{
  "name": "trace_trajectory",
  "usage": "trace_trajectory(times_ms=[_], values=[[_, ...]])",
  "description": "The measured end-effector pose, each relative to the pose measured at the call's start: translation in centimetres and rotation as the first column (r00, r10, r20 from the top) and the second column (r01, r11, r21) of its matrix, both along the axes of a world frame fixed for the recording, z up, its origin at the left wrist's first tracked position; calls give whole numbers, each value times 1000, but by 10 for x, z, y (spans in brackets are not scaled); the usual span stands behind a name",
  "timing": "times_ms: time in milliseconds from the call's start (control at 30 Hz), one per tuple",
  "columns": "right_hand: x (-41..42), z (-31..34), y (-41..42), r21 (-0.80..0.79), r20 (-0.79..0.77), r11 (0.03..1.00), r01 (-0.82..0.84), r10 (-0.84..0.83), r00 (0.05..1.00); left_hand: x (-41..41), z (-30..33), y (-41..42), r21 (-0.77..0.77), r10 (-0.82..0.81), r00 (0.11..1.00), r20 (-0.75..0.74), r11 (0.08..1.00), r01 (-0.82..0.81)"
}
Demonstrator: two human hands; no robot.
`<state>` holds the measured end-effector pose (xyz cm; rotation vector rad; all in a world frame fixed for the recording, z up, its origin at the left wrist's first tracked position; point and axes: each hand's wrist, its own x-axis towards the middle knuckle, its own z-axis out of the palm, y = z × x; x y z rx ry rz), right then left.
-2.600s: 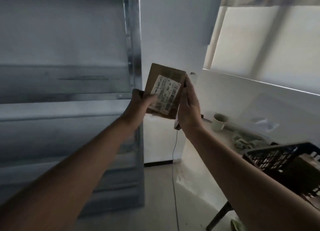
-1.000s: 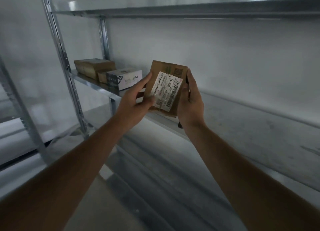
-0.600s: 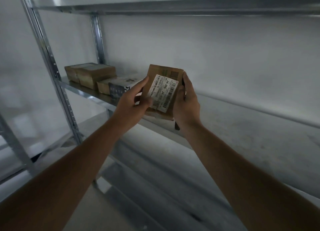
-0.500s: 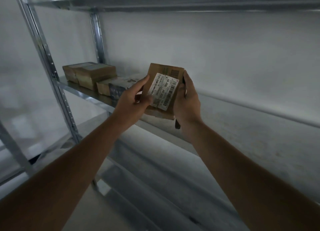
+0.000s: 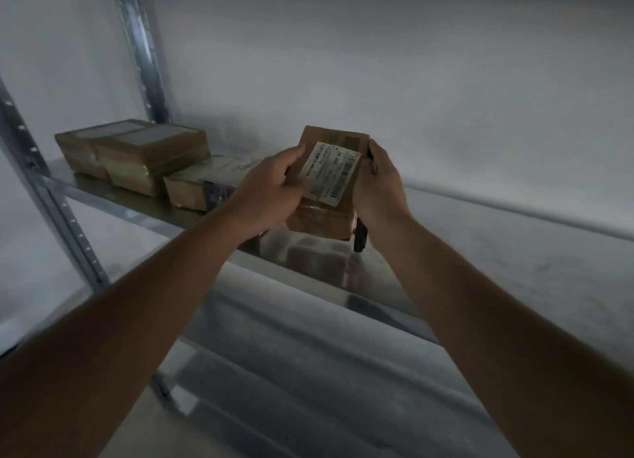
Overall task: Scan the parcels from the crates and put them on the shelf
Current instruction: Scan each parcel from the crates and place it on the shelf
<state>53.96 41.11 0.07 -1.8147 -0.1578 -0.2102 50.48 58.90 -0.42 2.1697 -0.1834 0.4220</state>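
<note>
A small brown cardboard parcel with a white barcode label sits tilted just above the metal shelf, its lower edge close to the shelf surface. My left hand grips its left side with the thumb on the label. My right hand holds its right side together with a dark scanner, whose handle sticks out below the palm.
Several other parcels lie on the shelf's left part: two brown boxes side by side and a flatter one to their right. A perforated steel upright stands at the left. Another shelf board runs overhead, a lower one below.
I turned from the table and crate toward the shelf. Both hands carried the parcel forward and down, from in front of the shelf edge to just over its surface.
</note>
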Motion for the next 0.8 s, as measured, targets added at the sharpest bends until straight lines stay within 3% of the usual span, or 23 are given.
trace_trajectory(times_ms=[400,800], values=[[-13,0,25,-36,-210,972,231,-234,949,19,16,28,88,-267,938,-222,952,292],[-1,3,29,-169,-318,958,230,-274,908,25,26,23,274,-179,935,-306,924,267]])
